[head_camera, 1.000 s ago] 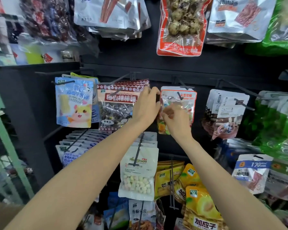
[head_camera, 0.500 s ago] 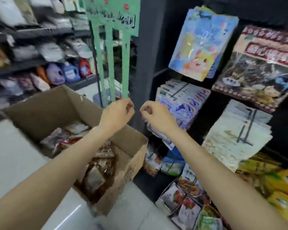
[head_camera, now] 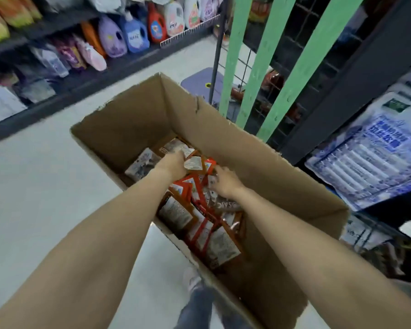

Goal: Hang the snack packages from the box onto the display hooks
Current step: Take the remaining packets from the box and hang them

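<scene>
An open cardboard box [head_camera: 133, 119] stands on the floor below me, with several red and brown snack packages [head_camera: 218, 243] inside. Both my arms reach down into it. My left hand [head_camera: 173, 162] grips a white-backed snack package [head_camera: 193, 163] near the box's far end. My right hand [head_camera: 226, 181] lies just to the right on the pile with bent fingers on a package; blur hides whether it holds one. No display hooks are plainly visible.
Blue-and-white hanging packs [head_camera: 365, 157] on the dark display rack fill the right edge. Green posts [head_camera: 292, 67] and a wire grid rise behind the box. A low shelf with detergent bottles [head_camera: 133, 36] runs along the far left. My shoe [head_camera: 191, 279] is beside the box.
My view swung from the hooks down to the box. Both hands left the hung package, came down empty, and are now inside the box, the left one gripping a package.
</scene>
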`<state>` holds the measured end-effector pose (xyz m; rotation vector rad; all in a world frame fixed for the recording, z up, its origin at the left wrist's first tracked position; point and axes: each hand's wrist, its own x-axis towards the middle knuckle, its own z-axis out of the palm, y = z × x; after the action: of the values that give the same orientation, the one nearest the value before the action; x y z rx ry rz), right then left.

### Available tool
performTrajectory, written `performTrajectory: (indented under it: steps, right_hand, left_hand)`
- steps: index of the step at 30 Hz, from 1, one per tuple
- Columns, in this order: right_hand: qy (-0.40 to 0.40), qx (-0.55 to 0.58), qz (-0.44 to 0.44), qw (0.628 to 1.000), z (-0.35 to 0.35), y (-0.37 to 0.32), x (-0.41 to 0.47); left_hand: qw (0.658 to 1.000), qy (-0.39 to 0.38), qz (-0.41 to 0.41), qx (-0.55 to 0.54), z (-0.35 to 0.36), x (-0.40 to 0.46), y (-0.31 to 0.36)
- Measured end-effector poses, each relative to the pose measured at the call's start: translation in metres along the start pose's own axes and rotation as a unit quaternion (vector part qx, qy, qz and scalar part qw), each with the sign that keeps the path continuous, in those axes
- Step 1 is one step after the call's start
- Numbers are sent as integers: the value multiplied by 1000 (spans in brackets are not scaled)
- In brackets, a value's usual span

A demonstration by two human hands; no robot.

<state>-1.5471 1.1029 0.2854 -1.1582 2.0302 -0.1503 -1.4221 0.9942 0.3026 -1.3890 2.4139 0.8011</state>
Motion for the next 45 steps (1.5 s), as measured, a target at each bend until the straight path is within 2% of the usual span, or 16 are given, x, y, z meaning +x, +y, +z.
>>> performTrajectory:
  steps: [5, 10, 15, 19, 21, 23, 25, 30, 34, 36, 40, 45]
  right_hand:
    - [-54, -19, 14, 998, 28, 16, 24]
    - [-45, -40, 33, 998, 43, 34, 31]
    - [-62, -22, 36, 997, 32, 31, 37]
    - [-72, 12, 30, 997, 22, 26, 35]
    - [-82, 41, 34, 995, 19, 24, 31]
    - [-81, 116, 41, 989, 14, 20, 28]
    - [-39, 197, 31, 979, 3, 13, 23]
    - [79, 243, -7, 967, -31, -11, 2]
    - [176, 280, -42, 943, -60, -23, -21]
    - [194, 271, -72, 940, -75, -24, -35]
    - [209, 340, -136, 907, -106, -23, -79]
    - [294, 333, -182, 877, -144, 0, -134]
  left_hand:
    - [992, -58, 64, 90, 24, 35, -19]
    - [977, -90, 48, 185, 32, 54, -24]
    - [952, -65, 70, 290, 31, 55, -16]
    - [935, -18, 132, 330, 20, 48, 3]
    - [949, 7, 134, 285, 10, 47, 10]
    - [973, 32, 129, 191, -1, 44, 11]
    - [985, 39, 148, 81, -13, 37, 8]
    - [972, 58, 192, -126, -46, 7, 8]
    - [951, 114, 213, -192, -73, -15, 12]
    - [939, 143, 225, -220, -85, -28, 20]
    - [927, 163, 283, -183, -100, -59, 55]
    - [910, 184, 318, -189, -106, -89, 121]
